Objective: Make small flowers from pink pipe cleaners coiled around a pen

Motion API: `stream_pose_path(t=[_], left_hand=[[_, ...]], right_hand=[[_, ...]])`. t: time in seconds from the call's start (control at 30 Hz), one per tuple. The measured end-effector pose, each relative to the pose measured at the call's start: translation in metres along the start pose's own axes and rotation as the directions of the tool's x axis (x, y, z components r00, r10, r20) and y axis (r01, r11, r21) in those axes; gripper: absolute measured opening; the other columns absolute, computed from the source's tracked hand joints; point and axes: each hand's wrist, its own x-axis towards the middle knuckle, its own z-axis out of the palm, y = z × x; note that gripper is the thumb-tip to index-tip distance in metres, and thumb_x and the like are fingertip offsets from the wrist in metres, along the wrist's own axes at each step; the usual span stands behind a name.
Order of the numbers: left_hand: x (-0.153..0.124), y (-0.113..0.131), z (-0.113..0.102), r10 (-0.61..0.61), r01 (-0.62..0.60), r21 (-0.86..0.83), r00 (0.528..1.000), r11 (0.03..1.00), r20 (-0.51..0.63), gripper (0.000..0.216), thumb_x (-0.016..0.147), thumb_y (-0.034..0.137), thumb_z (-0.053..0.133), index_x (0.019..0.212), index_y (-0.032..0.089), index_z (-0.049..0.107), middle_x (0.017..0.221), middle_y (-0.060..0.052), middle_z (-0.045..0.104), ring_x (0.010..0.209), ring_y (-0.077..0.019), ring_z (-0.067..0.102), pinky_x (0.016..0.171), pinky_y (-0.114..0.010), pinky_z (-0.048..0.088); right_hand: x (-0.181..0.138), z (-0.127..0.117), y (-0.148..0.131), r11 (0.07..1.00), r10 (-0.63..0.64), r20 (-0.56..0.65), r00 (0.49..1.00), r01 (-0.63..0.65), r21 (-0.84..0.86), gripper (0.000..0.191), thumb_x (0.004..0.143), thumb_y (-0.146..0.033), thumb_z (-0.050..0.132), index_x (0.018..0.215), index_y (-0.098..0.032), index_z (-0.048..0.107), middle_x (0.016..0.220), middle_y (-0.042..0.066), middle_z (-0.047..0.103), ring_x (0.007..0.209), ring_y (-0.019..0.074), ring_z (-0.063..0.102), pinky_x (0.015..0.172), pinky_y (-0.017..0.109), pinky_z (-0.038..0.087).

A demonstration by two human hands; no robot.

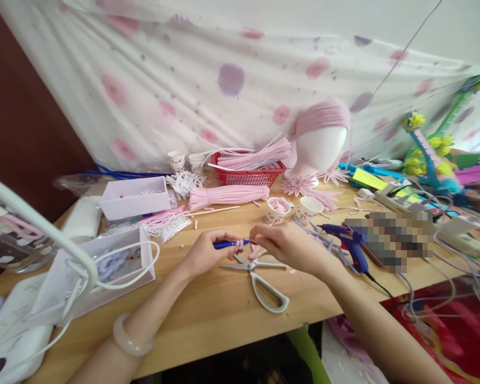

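My left hand is closed around a blue pen, held level over the table. A short pale pink strip sits around the pen near its right end. My right hand pinches at that same end; its fingertips hide whatever is between them. Just below both hands lie open scissors with pale grips. Small pink pieces rest beside the blades. Behind my right hand stands a paper cup filled with pink pieces, and a second paper cup is next to it.
Pink pipe cleaners lie bundled before a red basket. White boxes of beads stand left, near a white lamp arm. A blue glue gun and cables lie right. A white mannequin head stands behind.
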Motion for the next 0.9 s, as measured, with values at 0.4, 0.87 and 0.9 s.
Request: stream_pose_path(t=[0.4,0.87,0.9], left_hand=[[-0.01,0.012,-0.003,-0.062,0.094,-0.169,0.98,0.981,0.189,0.033,0.062,0.032,0.085,0.085,0.014,0.071,0.077,-0.003,0.075,0.057,-0.0122,0.067,0.056,-0.023,0.056],[-0.001,-0.001,0.002,0.127,-0.159,-0.101,0.955,0.982,-0.269,0.027,0.071,0.034,0.078,0.088,0.014,0.071,0.084,-0.006,0.077,0.065,-0.0161,0.07,0.065,-0.027,0.059],[-0.002,-0.002,0.002,0.149,-0.169,-0.049,0.949,0.984,-0.279,0.024,0.073,0.031,0.077,0.088,0.014,0.07,0.085,-0.006,0.077,0.068,-0.017,0.071,0.067,-0.027,0.059]], right_hand=[[0.018,0.01,0.038,0.71,-0.167,0.197,0.966,-0.021,0.704,0.031,0.087,-0.042,0.064,0.087,-0.012,0.073,0.079,0.007,0.072,0.071,0.0156,0.064,0.065,0.025,0.049],[0.022,0.056,0.012,0.793,0.111,-0.068,0.992,-0.047,0.607,0.024,0.094,-0.027,0.044,0.081,-0.016,0.061,0.065,-0.001,0.053,0.058,0.0122,0.049,0.054,0.022,0.04],[0.021,0.055,0.01,0.83,0.093,-0.076,0.993,-0.035,0.557,0.024,0.095,-0.023,0.042,0.085,-0.016,0.062,0.07,0.001,0.058,0.061,0.0131,0.053,0.058,0.023,0.042]])
